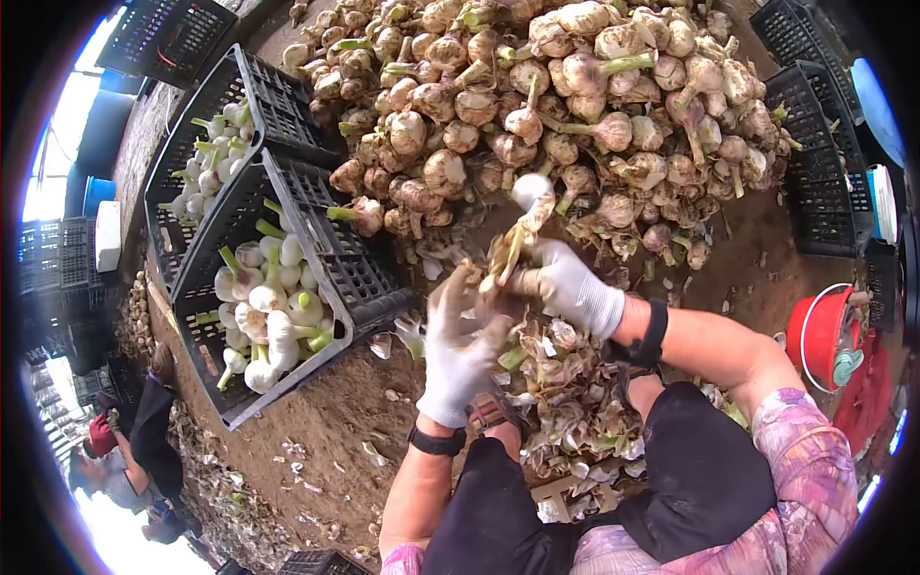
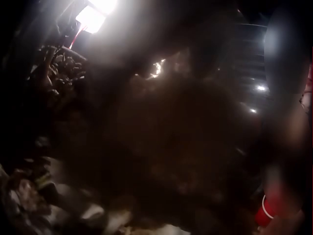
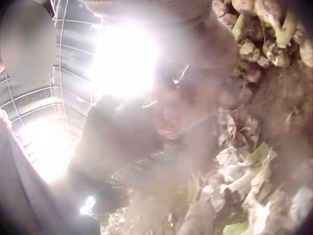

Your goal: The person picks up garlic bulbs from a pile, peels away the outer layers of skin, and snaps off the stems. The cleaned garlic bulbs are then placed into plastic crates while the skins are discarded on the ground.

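Note:
In the head view my white-gloved right hand (image 1: 539, 278) grips the stalk of a garlic bulb (image 1: 530, 189), holding it upright over my lap. The bulb's head is white and partly stripped, and dry brown husk (image 1: 502, 255) hangs down from it. My gloved left hand (image 1: 471, 309) is just to the left with its fingers spread and straight, the fingertips touching that loose husk. Both wrist views are blurred; the right wrist view shows only glare, pale husks (image 3: 244, 181) and garlic (image 3: 264, 19).
A big pile of unpeeled garlic (image 1: 537, 105) lies ahead. Two black crates (image 1: 355, 287) (image 1: 278, 105) at left hold white peeled bulbs. Husk scraps (image 1: 565, 402) cover the ground by my knees. More black crates (image 1: 815, 144) and a red bucket (image 1: 822, 335) stand right. Another person (image 1: 134, 450) is at lower left.

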A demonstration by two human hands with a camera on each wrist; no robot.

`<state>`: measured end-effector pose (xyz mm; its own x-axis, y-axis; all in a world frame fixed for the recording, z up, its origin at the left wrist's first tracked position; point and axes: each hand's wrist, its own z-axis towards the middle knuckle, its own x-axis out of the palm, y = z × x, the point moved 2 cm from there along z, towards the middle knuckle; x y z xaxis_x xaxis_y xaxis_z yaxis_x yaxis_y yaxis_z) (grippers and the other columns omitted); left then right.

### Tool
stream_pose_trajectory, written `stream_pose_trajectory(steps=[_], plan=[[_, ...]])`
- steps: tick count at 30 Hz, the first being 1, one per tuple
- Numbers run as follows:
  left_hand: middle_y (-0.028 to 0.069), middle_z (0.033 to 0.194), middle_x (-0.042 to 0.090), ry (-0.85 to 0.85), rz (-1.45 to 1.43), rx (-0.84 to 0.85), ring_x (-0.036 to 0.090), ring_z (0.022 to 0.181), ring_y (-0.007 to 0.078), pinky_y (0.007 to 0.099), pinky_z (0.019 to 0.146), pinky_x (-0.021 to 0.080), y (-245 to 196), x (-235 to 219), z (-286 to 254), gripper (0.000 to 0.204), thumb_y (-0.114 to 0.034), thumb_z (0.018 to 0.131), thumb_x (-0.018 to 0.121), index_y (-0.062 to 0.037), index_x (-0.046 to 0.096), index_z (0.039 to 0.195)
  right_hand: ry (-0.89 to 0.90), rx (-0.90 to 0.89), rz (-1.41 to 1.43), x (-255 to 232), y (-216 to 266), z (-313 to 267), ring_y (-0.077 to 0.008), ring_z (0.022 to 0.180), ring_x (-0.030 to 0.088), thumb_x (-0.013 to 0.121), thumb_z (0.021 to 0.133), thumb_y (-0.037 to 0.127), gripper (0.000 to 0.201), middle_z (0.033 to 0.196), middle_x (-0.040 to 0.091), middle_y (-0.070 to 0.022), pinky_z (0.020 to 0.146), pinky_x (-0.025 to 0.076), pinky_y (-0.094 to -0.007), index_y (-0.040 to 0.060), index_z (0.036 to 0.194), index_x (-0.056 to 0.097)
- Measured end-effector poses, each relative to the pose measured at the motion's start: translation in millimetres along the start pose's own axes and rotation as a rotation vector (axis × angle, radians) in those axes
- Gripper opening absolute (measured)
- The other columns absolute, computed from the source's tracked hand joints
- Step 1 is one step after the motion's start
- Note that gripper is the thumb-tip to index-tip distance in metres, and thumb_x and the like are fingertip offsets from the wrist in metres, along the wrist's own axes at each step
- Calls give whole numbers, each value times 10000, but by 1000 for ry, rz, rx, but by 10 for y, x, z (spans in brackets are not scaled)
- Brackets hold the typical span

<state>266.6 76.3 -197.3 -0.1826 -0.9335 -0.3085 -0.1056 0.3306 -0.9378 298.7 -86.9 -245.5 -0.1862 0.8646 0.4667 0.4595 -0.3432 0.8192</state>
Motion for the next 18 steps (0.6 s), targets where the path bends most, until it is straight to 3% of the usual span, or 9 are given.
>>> stream_pose_trajectory(steps=[2, 3, 6, 7, 10, 11, 14, 16, 18], plan=[[111, 1260, 512, 81, -337, -177, 554, 1044, 136, 282, 870, 492, 271, 130, -83, 713, -107, 798, 706, -30, 351, 1412, -28, 64, -4, 125, -12, -162, -99, 897, 589, 660, 862, 92, 248, 978, 642, -28, 812, 489, -260, 28, 1093, 592], [102, 1242, 531, 149, -334, -211, 557, 1063, 142, 307, 914, 475, 383, 136, -119, 695, -135, 821, 701, -27, 343, 1407, -41, 62, -28, 179, 39, -226, -96, 860, 591, 643, 877, 103, 208, 941, 641, -23, 797, 488, -259, 20, 1063, 599], [97, 1221, 554, 241, -705, -420, 560, 1059, 142, 305, 913, 473, 247, 250, -303, 666, -150, 835, 698, -31, 354, 1393, -92, 198, 52, 189, -42, -340, -95, 840, 588, 644, 885, 136, 211, 913, 645, -29, 771, 484, -251, 9, 1048, 602], [84, 1148, 587, 211, -706, -403, 593, 1011, 165, 313, 842, 511, 323, 287, -348, 624, -164, 833, 715, -62, 390, 1357, -136, 257, 155, 162, -113, -354, -91, 835, 582, 636, 894, 159, 218, 902, 648, -39, 763, 478, -245, 3, 1042, 606], [72, 1080, 599, 201, -1055, -627, 622, 947, 187, 316, 739, 543, 465, 246, -452, 573, -189, 832, 724, -82, 420, 1305, -254, 261, -10, 45, -201, -317, -92, 825, 586, 605, 914, 181, 204, 889, 648, -53, 740, 483, -251, 6, 1017, 606], [66, 1072, 601, 217, -1111, -632, 629, 960, 201, 330, 763, 547, 515, 205, -441, 568, -285, 801, 761, -75, 461, 1235, -326, 174, -240, -33, -290, -276, -101, 774, 599, 564, 943, 226, 226, 878, 646, -60, 668, 493, -254, 6, 983, 597], [67, 1068, 607, 147, -941, -593, 639, 943, 206, 302, 752, 547, 430, 134, -412, 625, -276, 793, 771, -67, 425, 1270, 110, 438, 721, -109, -562, -170, -95, 751, 590, 579, 930, 348, 392, 877, 648, -60, 610, 484, -256, -23, 1054, 581], [84, 1092, 596, 87, -545, -456, 624, 942, 176, 270, 797, 525, 407, 143, -368, 680, -185, 761, 798, -40, 397, 1291, -16, 305, -33, -30, -357, -342, -96, 803, 594, 647, 875, 424, 523, 898, 658, -72, 648, 496, -260, -40, 1109, 584], [91, 1104, 586, 6, -130, -226, 606, 955, 160, 263, 820, 510, 456, 235, -372, 706, -126, 744, 802, -18, 385, 1304, -41, 249, -269, 113, -163, -312, -107, 842, 607, 721, 817, 414, 535, 923, 669, -81, 717, 506, -266, -36, 1084, 613]])
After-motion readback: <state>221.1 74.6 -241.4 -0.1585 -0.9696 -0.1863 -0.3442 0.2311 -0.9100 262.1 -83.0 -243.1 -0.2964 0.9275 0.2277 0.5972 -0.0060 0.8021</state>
